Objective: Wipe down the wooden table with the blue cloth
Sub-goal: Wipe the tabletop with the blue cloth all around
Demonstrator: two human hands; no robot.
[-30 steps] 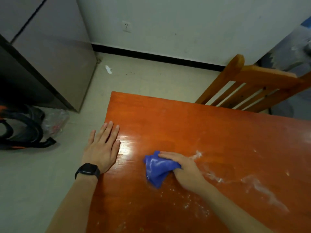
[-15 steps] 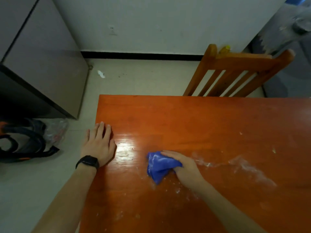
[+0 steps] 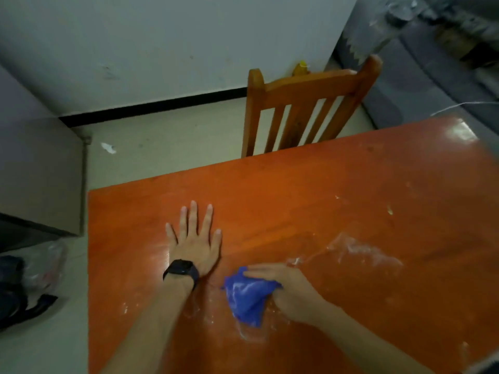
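The orange-brown wooden table fills the lower right of the head view, with white smears and specks on its surface. My right hand grips a bunched blue cloth and presses it onto the tabletop near the front. My left hand, with a black watch on the wrist, lies flat on the table with fingers spread, just left of the cloth and apart from it.
A wooden chair stands at the table's far edge. A grey cabinet is on the left, with a black bag and clear plastic on the floor beside it. A grey sofa sits at the upper right.
My left hand has moved from the table's left edge further onto the tabletop. The view has swung right. The right hand still holds the cloth, now nearer to me.
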